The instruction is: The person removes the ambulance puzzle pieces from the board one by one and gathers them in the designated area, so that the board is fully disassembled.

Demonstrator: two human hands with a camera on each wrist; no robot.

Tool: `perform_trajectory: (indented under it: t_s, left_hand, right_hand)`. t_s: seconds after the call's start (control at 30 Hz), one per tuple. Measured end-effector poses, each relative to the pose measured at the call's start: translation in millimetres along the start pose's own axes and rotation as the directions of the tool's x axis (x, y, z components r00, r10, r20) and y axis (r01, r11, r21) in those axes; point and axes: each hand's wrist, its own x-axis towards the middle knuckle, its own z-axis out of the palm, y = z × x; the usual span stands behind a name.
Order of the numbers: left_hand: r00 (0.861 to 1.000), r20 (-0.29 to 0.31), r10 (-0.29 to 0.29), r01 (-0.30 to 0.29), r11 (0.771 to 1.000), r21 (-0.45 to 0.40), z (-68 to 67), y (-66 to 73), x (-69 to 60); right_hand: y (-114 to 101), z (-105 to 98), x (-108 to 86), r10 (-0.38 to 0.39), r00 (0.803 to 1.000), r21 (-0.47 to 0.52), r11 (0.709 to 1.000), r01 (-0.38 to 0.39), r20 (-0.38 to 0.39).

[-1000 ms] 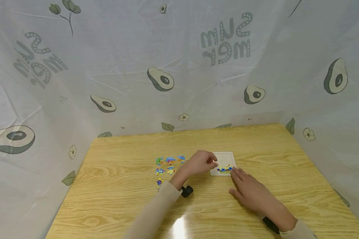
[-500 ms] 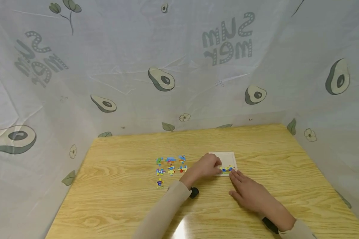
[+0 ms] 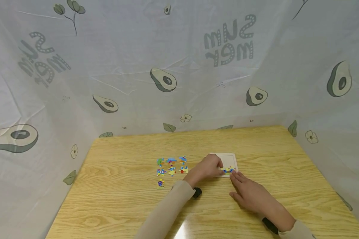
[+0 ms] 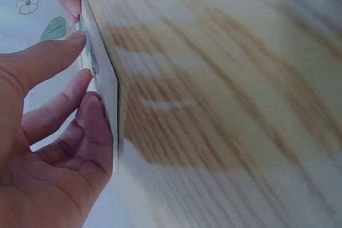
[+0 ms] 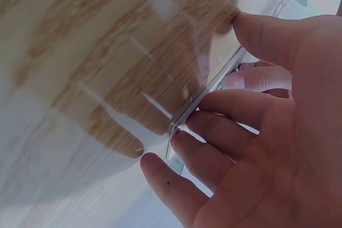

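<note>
A white square puzzle tray lies on the table, with joined jigsaw pieces picturing blue wheels and yellow shapes along its near side. My left hand reaches over the tray's left side. In the left wrist view its thumb and a curled finger pinch a jigsaw piece low against the tray; the piece's face is hidden. My right hand lies at the tray's near right corner, fingers nearly straight, fingertips touching the edge and the pieces there. The right wrist view shows these fingers along the tray edge.
Several loose jigsaw pieces lie in rows on the wooden table, left of the tray. A light curtain with avocado prints hangs behind and at both sides. My left forearm crosses the table between the loose pieces and the right hand.
My left hand has moved right and down onto the tray's near left part, its fingers closing in by the joined pieces. The right hand has stayed at the corner.
</note>
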Motion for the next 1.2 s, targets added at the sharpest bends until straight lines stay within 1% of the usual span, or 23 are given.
perform_trajectory:
  t_s: [0.1,0.2,0.3,0.5,0.67,0.9,1.03,1.1,1.2]
  left_hand:
    - [1.000,0.012,-0.022,0.022,1.000,-0.016,-0.8,1.7,0.4]
    - [0.999,0.016,-0.034,0.034,0.999,-0.009,-0.9,2.7,0.8]
    - [0.999,0.011,-0.039,0.039,0.999,-0.011,-1.0,3.2,0.7]
    - [0.999,-0.004,-0.052,0.052,0.997,-0.053,1.3,2.0,-0.4]
    - [0.999,-0.022,-0.040,0.038,0.995,-0.088,1.1,1.5,-2.6]
    - [0.999,-0.050,-0.004,-0.004,0.988,-0.155,-1.3,1.8,-7.1]
    - [0.998,-0.067,0.001,-0.016,0.976,-0.218,-1.5,0.4,-8.2]
    - [0.997,-0.078,-0.011,-0.010,0.966,-0.260,-2.2,-0.5,-8.8]
    - [0.995,-0.096,-0.040,0.006,0.943,-0.332,-6.3,-1.6,-11.7]
  right_hand:
    - [0,-1,0.4,-0.004,1.000,-0.001,1.000,0.004,-0.001]
    - [-1,-2,0.8,-0.009,1.000,-0.008,1.000,0.009,0.003]
    - [-1,-3,1.3,-0.012,1.000,-0.020,1.000,0.012,0.007]
    - [-1,-4,2.0,-0.012,1.000,-0.027,1.000,0.013,0.011]
    - [-2,-4,1.3,-0.006,1.000,-0.025,1.000,0.006,0.000]
    - [-3,-3,1.0,0.004,1.000,-0.015,1.000,-0.004,-0.001]
    - [-3,-2,1.1,0.011,1.000,-0.020,1.000,-0.011,0.006]
    - [-3,-2,1.2,0.015,1.000,-0.025,1.000,-0.015,0.011]
    - [-3,-1,1.7,0.018,1.000,-0.032,0.999,-0.018,0.016]
